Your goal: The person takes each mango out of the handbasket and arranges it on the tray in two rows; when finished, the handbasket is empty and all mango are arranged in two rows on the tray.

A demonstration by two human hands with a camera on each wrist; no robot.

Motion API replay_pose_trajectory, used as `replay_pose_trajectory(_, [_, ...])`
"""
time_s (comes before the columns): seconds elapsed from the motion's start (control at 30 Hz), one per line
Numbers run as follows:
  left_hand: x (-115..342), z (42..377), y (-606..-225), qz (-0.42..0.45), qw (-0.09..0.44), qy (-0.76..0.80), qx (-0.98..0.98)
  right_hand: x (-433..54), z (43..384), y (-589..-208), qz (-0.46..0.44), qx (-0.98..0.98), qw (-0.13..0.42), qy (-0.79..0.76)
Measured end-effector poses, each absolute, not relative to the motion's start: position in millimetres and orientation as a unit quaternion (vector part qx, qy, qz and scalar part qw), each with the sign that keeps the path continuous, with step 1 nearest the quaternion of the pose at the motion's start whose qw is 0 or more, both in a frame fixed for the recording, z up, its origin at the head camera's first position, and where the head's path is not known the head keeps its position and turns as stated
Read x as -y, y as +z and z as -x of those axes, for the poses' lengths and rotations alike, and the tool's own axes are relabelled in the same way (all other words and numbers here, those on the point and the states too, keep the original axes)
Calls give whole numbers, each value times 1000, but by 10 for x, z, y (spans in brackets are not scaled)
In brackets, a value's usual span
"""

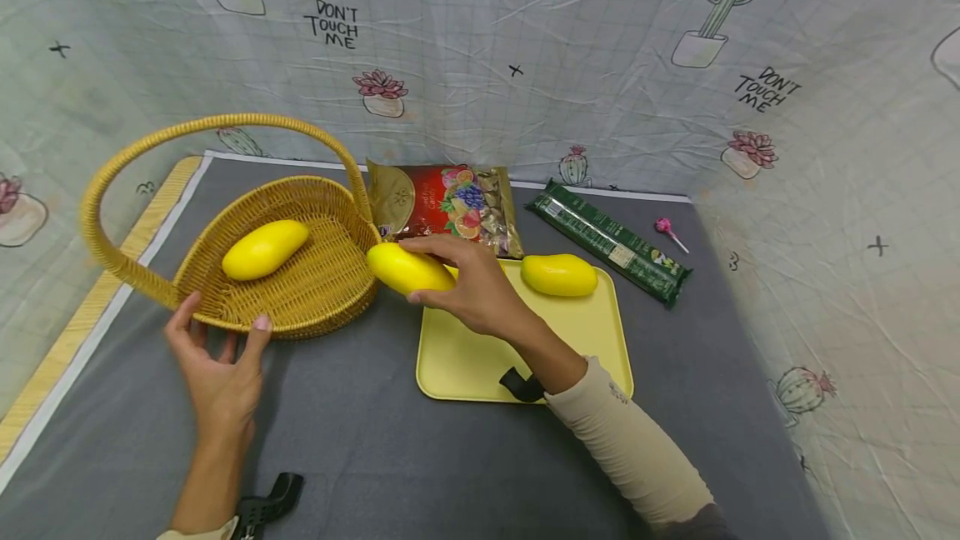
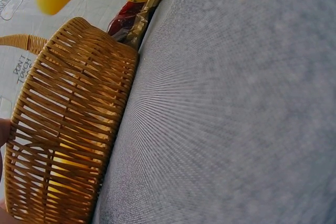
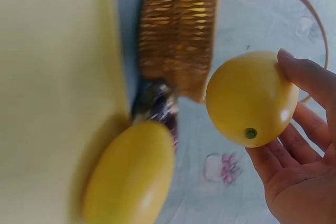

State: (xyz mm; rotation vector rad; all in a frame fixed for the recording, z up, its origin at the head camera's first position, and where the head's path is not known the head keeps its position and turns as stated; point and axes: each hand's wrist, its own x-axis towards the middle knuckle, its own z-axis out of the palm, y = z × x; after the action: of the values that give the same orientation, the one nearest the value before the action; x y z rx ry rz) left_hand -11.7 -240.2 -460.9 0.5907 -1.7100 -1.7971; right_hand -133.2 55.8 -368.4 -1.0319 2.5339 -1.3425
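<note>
My right hand (image 1: 483, 286) holds a yellow mango (image 1: 408, 268) between thumb and fingers, in the air between the basket and the tray. In the right wrist view, the held mango (image 3: 252, 99) shows a small green stem spot at its end. At the near side of the wicker basket (image 1: 330, 319), my left hand (image 1: 225, 377) grips the rim with thumb and fingers. Another mango (image 1: 265, 249) lies inside the basket, toward its left side. A third mango (image 1: 558, 275) rests on the pale yellow tray (image 1: 525, 373), near the back right corner.
Behind the tray lies a red and gold candy bag (image 1: 442, 202). A long green packet (image 1: 611, 242) sits at the back right, with a pink lollipop (image 1: 664, 226) beyond it. The basket's tall arched handle (image 1: 232, 121) stands upright. Printed cloth hangs behind the grey tabletop (image 1: 360, 440).
</note>
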Motion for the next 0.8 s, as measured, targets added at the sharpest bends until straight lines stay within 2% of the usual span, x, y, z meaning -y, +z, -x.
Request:
replay_pose_trajectory(0.4, [2410,119,-4607,-225,282,-678,641,-1024,1239,-4041,333,-860,70,-380])
replay_pose_trajectory(0.63, [2418,118,-4607,-226,283,-680,638,-1102,1224,-4165,379,-866,63,-322])
replay_pose_trajectory(0.8, [2416,118,-4606,-227,280,-677,641,-1140,1212,-4169,413,-858,78,-294])
